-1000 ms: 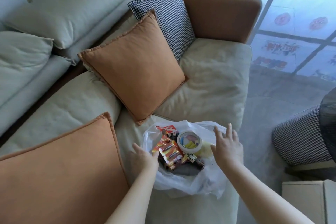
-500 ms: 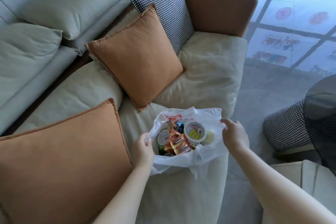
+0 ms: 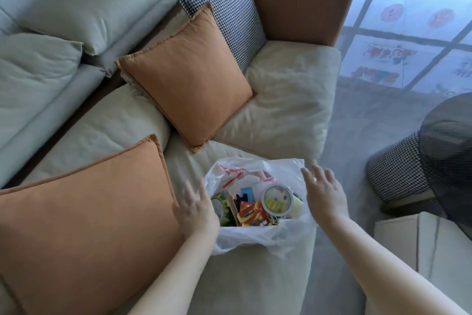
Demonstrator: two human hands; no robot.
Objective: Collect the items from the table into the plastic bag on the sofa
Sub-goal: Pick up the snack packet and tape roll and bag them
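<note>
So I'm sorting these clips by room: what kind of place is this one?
Most likely a home living room. A big sofa with loose cushions fills the view, a checked stool stands on the floor beside it, and a plastic bag of small household bits sits on the seat.

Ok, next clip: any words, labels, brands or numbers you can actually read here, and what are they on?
None can be read.
Red and yellow snack packets in the plastic bag: dark print, too blurred.
Bag's red print: crumpled, unreadable.
Tape roll: pictures only, no readable text.
Floor panels: red marks, too blurred.
</note>
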